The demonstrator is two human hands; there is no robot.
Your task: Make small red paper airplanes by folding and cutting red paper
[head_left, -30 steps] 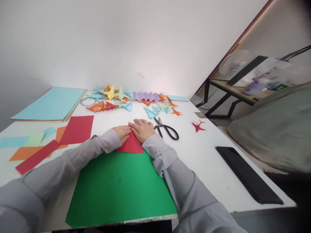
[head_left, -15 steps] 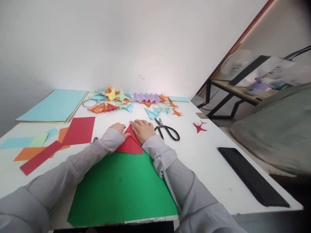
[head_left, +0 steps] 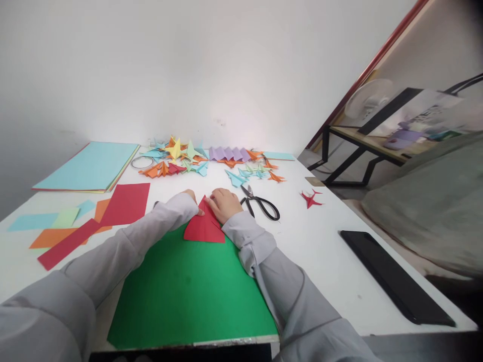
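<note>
A red folded paper [head_left: 206,229] with a pointed top lies at the far end of the green board [head_left: 192,296]. My left hand [head_left: 194,201] is at its upper left edge, the thumb pressed on the paper and most of the fingers hidden behind the sleeve. On the upper right side of the same paper rests my right hand [head_left: 225,204], its fingers bent and close together over the edge. Black-handled scissors [head_left: 262,202] lie open just right of my right hand.
Folded paper shapes [head_left: 173,156] crowd the back, beside a purple pleated strip [head_left: 229,154]. Coloured sheets [head_left: 88,166] and cut pieces [head_left: 126,203] lie left. A red paper plane [head_left: 311,199] and a black case-like object [head_left: 394,276] are on the right.
My left hand has turned and moved slightly right and down along the paper. The red paper sits slightly lower and its lower left part looks more rounded. My right hand stays on it.
</note>
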